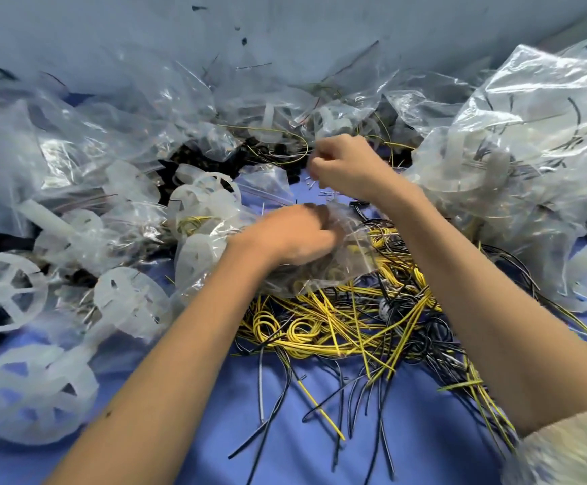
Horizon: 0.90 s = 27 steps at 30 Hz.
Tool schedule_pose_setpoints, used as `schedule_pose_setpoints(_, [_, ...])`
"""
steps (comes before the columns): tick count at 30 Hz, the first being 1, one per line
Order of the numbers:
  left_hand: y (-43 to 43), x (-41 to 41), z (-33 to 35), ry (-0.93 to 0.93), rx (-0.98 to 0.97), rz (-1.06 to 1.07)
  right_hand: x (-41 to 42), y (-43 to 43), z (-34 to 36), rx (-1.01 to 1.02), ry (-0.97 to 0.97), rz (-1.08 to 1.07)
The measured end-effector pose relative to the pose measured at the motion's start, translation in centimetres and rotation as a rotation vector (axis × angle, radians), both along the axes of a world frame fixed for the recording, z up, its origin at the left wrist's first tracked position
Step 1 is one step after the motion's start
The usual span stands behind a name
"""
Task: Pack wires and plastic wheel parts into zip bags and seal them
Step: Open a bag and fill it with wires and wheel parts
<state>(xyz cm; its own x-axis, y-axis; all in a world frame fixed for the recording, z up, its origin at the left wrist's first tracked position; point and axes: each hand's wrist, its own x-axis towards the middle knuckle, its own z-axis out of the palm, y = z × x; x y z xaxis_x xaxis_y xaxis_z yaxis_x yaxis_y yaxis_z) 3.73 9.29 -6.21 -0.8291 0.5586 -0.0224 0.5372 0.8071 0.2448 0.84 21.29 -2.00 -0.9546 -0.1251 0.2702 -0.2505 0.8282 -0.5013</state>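
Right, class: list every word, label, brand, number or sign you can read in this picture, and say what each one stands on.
None: no text can be read anywhere in this view.
The clear plastic zip bags show no print.
The translucent white plastic wheel parts look unmarked.
The yellow and black wires show no marking; any print would be too small to read.
The blue table cover is plain.

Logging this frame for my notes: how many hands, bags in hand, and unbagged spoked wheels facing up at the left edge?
Hands: 2, left hand and right hand
Zip bag, gripped by the left hand: 1
Spoked wheels: 2
Total: 5
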Motion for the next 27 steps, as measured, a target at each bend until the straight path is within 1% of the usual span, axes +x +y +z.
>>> schedule_pose_setpoints(3, [0.1, 0.1, -0.2, 0.030, -0.039, 0.019, -3.6, -2.2, 0.0, 0.229, -0.164, 0.150])
schedule_pose_setpoints(5, [0.2, 0.1, -0.4, 0.025, -0.030, 0.007, -6.0, -3.5, -1.1, 0.364, -0.302, 0.171])
schedule_pose_setpoints(7, [0.2, 0.1, -0.4, -0.004, -0.006, -0.018, -7.5, -4.6, -2.8, 0.503, -0.355, 0.165])
schedule_pose_setpoints(8, [0.1, 0.1, -0.4, -0.015, 0.007, -0.022, -8.0, -5.0, -3.7, 0.535, -0.349, 0.174])
schedule_pose_setpoints(10, [0.0, 0.2, -0.4, -0.020, 0.021, -0.030, -8.4, -5.5, -4.8, 0.501, -0.287, 0.176])
schedule_pose_setpoints(12, [0.0, 0.3, -0.3, -0.025, 0.037, -0.040, -8.4, -5.5, -5.0, 0.459, -0.213, 0.118])
schedule_pose_setpoints(14, [-0.1, 0.2, -0.3, -0.057, 0.060, -0.049, -8.2, -5.1, -4.5, 0.490, -0.226, 0.088])
schedule_pose_setpoints(15, [0.0, 0.0, -0.3, -0.066, 0.058, -0.049, -7.8, -4.6, -4.0, 0.469, -0.251, 0.084])
schedule_pose_setpoints(16, [0.0, -0.1, -0.4, -0.063, 0.040, -0.040, -7.4, -4.0, -3.3, 0.396, -0.275, 0.076])
schedule_pose_setpoints(17, [0.1, -0.2, -0.5, -0.039, 0.013, -0.031, -6.7, -3.4, -2.6, 0.271, -0.291, 0.061])
schedule_pose_setpoints(19, [0.1, -0.3, -0.5, 0.008, -0.023, -0.012, -5.4, -1.8, -0.9, -0.048, -0.289, 0.021])
schedule_pose_setpoints(21, [0.1, -0.3, -0.5, 0.002, -0.021, -0.006, -3.6, -0.3, 0.8, -0.316, -0.265, -0.009])
schedule_pose_setpoints(22, [0.0, -0.3, -0.4, -0.019, -0.012, -0.001, -2.7, 0.4, 1.5, -0.407, -0.258, -0.013])
schedule_pose_setpoints(24, [-0.1, -0.4, -0.3, -0.073, 0.050, 0.039, -1.1, 1.9, 2.8, -0.513, -0.229, -0.008])
schedule_pose_setpoints(27, [-0.2, 0.0, 0.6, -0.169, 0.199, 0.148, 1.5, 3.4, 3.9, -0.677, -0.241, -0.013])
